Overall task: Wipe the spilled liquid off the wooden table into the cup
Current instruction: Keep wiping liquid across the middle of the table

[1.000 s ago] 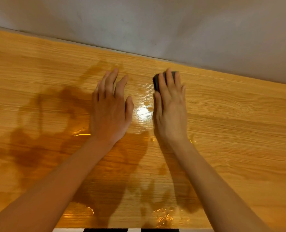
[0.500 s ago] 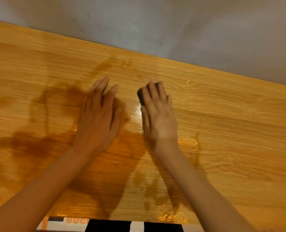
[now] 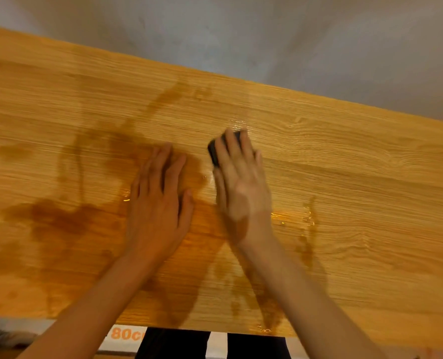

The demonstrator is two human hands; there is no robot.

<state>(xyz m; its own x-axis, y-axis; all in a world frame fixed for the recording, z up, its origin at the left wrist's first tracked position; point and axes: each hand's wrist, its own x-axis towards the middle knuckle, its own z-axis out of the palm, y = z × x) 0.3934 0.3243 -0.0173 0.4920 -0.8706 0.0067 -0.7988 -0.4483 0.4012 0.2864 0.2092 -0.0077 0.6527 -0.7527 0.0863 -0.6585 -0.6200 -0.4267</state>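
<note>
Both hands flat on the table (image 3: 357,177). Left hand (image 3: 160,203) lies palm down, fingers straight and close together, on a wet patch. Right hand (image 3: 238,182), just beside it, presses a dark wiper (image 3: 213,151) under straight fingers, slightly spread; the hand is blurred. Liquid (image 3: 293,218) glistens right of the right wrist, more at the near edge, with dark smears across the left side. The cup is out of view.
</note>
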